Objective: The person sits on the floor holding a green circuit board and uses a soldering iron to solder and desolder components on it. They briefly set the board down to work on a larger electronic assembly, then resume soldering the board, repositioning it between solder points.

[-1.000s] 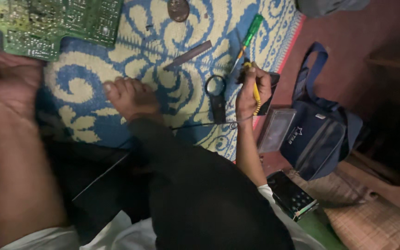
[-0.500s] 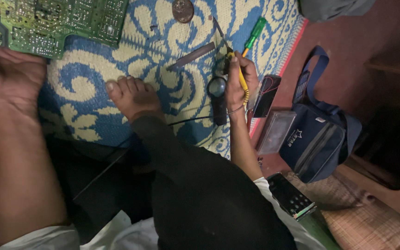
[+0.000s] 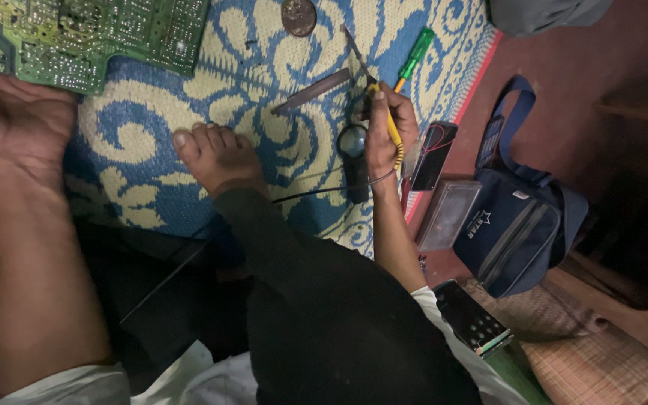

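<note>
A bare foot (image 3: 215,157) rested on the blue and cream mat (image 3: 136,172), toes toward the green circuit board (image 3: 84,37). To its left, the left hand (image 3: 13,124) lay over the mat at the board's near edge; whether it was open or closed could not be told. The right hand (image 3: 388,135) was closed around a yellow-handled tool (image 3: 384,112), its metal tip pointing away past the fingers. Just beyond lay a green screwdriver (image 3: 414,56), a grey bar (image 3: 310,91) and a round brown disc (image 3: 298,15)
</note>
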A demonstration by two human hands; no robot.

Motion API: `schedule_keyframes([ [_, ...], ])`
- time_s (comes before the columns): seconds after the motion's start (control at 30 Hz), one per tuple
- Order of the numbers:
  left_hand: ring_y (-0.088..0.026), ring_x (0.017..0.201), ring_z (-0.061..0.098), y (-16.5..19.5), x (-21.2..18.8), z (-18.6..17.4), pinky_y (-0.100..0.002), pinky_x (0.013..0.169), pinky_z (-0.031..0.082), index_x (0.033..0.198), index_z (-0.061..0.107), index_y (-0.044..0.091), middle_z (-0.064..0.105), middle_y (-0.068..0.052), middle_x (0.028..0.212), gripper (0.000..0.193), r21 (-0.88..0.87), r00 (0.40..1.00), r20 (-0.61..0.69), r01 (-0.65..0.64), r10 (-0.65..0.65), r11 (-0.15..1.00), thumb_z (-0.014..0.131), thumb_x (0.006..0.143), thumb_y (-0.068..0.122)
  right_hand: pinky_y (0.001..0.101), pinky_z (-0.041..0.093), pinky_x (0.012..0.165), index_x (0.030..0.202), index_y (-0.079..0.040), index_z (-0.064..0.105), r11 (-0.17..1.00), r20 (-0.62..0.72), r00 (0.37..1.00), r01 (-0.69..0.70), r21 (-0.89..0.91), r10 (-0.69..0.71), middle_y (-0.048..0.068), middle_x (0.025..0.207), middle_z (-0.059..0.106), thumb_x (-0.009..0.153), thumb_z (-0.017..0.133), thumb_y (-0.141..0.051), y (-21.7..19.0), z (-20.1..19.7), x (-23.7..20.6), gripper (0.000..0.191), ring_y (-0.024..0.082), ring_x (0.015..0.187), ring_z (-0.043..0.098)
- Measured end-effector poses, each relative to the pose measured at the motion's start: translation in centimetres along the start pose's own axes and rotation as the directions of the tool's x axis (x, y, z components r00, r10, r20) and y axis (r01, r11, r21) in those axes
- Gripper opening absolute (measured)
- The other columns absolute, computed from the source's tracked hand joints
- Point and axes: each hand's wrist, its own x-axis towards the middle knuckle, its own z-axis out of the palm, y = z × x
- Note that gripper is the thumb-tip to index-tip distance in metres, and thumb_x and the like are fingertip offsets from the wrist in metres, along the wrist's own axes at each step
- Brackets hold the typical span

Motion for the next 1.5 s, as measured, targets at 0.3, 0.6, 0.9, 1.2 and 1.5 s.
schedule_keyframes([
  [0.3, -0.025, 0.103, 0.064, 0.2, 0.3, -1.2, -0.026, 0.082, 0.062, 0.159, 0.036, -0.012, 0.054, -0.030, 0.138, 0.082, 0.010, 0.999, 0.036, 0.012, -0.013, 1.000, 0.026, 0.105, 0.049, 0.0258, 0.054, 0.077, 0.118, 0.005, 0.067, 0.999, 0.025, 0.999, 0.047, -0.020, -0.047, 0.011, 0.102, 0.073, 0.109, 0.065, -0.014, -0.3, 0.0, -0.1, 0.021, 0.011, 0.082, 0.065],
  [0.6, -0.022, 0.105, 0.062, 0.7, 1.2, -3.1, -0.022, 0.082, 0.060, 0.160, 0.038, -0.010, 0.054, -0.024, 0.138, 0.074, 0.034, 0.996, 0.085, 0.031, -0.034, 0.999, 0.030, 0.110, 0.044, 0.0255, 0.056, 0.075, 0.110, 0.003, 0.067, 0.999, -0.033, 0.999, 0.020, 0.040, -0.019, 0.009, 0.096, 0.074, 0.107, 0.065, -0.014, -0.7, -0.1, -0.4, 0.018, 0.010, 0.079, 0.067],
  [0.9, -0.023, 0.111, 0.062, 0.6, 1.0, -2.8, -0.024, 0.092, 0.061, 0.162, 0.037, -0.008, 0.052, -0.025, 0.143, 0.076, 0.099, 0.998, 0.053, 0.014, -0.020, 0.995, 0.033, 0.107, 0.044, 0.0261, 0.055, 0.068, 0.109, 0.003, 0.066, 0.991, -0.043, 0.997, -0.064, 0.120, 0.070, 0.009, 0.087, 0.072, 0.105, 0.063, -0.016, -0.4, -0.1, -0.3, 0.020, 0.011, 0.071, 0.066],
  [1.2, -0.023, 0.108, 0.061, 0.8, 1.3, -3.4, -0.025, 0.089, 0.060, 0.163, 0.037, -0.009, 0.053, -0.025, 0.139, 0.074, 0.009, 0.990, 0.136, 0.037, -0.038, 0.999, 0.030, 0.113, 0.045, 0.0288, 0.057, 0.067, 0.104, 0.002, 0.062, 0.980, -0.059, 0.995, -0.065, 0.187, 0.078, 0.012, 0.087, 0.071, 0.108, 0.061, -0.017, -0.7, -0.1, -0.5, 0.020, 0.014, 0.071, 0.066],
  [1.5, -0.027, 0.113, 0.065, 0.2, 0.3, -0.7, -0.034, 0.097, 0.065, 0.151, 0.037, -0.007, 0.055, -0.025, 0.137, 0.077, 0.033, 1.000, 0.011, 0.006, -0.007, 0.999, 0.026, 0.098, 0.048, 0.0298, 0.055, 0.068, 0.105, 0.001, 0.061, 0.969, -0.005, 1.000, -0.027, 0.246, 0.029, 0.012, 0.088, 0.068, 0.110, 0.060, -0.015, -0.3, 0.2, -0.1, 0.017, 0.016, 0.072, 0.064],
])
